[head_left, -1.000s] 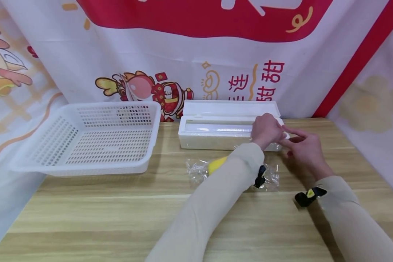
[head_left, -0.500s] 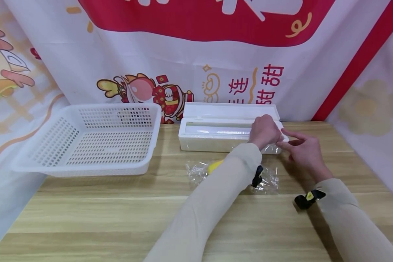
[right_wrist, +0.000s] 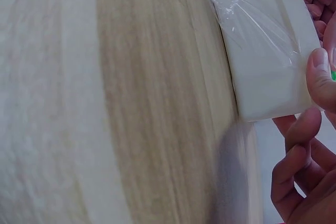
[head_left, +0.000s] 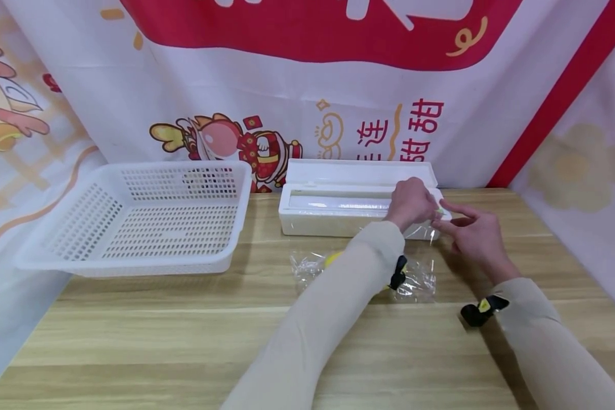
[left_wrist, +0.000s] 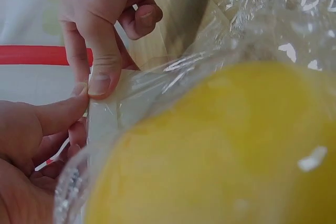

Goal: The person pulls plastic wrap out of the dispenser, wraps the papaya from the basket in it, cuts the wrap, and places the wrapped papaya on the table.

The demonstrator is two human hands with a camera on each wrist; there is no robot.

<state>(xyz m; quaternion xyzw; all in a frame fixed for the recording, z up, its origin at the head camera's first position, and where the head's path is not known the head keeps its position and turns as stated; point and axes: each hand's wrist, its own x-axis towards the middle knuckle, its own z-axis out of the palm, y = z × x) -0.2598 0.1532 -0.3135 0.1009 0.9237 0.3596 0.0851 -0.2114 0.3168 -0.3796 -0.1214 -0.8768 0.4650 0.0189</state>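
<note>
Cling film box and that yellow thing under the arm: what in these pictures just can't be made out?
- Yellow object, head view: mostly hidden by the left sleeve; the left wrist view blurs it, so what it is stays unclear.
- Film's free edge at the cling film box: too sheer to trace.
- Left hand, head view: fingertips hidden behind its knuckles.
- Right hand, right wrist view: cut off by the frame's edge.
- Basket: its left corner droops out of sight.

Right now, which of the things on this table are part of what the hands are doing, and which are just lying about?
In use:
- cling film dispenser box, open at the back of the table
- cling film, pinched at the box's right end
- left hand and right hand
- yellow fruit, lying on film in front of the box

Lying about:
- white basket, on the left
- printed cloth backdrop
</note>
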